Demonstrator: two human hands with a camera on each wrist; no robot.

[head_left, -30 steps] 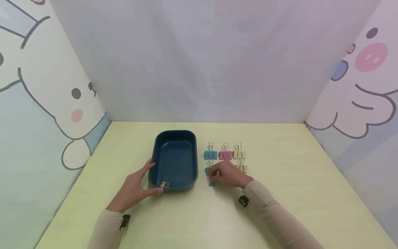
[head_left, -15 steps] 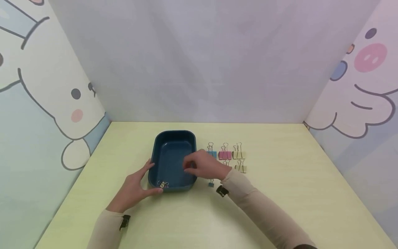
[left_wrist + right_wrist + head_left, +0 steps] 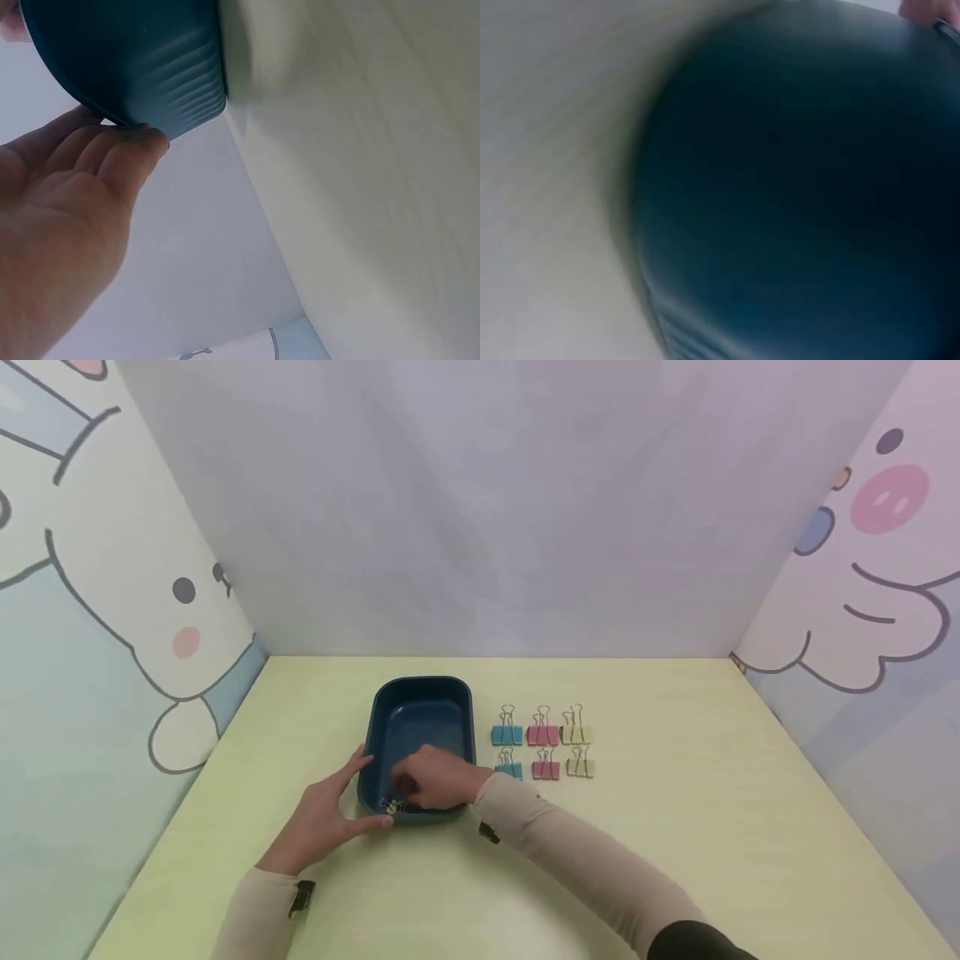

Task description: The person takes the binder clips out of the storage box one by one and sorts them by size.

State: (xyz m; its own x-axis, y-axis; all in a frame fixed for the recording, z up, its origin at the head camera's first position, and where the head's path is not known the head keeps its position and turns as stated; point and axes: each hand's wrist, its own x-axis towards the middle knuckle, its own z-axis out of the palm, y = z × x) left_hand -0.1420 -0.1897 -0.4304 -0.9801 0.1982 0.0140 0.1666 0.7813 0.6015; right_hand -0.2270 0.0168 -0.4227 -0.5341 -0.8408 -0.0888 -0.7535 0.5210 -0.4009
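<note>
A dark blue rectangular tray (image 3: 423,722) stands left of centre in the head view. My left hand (image 3: 322,818) rests on its near-left corner, thumb along the front rim; in the left wrist view the extended fingers (image 3: 131,161) touch the outer wall. My right hand (image 3: 438,777) is inside the tray, fingers loosely bent and tips partly hidden, just above the small binder clips (image 3: 392,807) in the near-left corner. No item shows between its fingers. In the blurred right wrist view, the tray (image 3: 780,187) fills most of the frame.
To the tray's right, binder clips lie in two rows: blue (image 3: 507,736), pink (image 3: 543,736) and pale yellow (image 3: 577,735) behind, smaller blue (image 3: 509,770), pink (image 3: 546,769) and yellow (image 3: 581,767) in front. My right sleeve (image 3: 577,852) crosses the table's front part.
My right hand has moved left from a small blue binder clip on the table into the tray. That clip stayed on the table and is now hidden by the sleeve. The left hand stays put.
</note>
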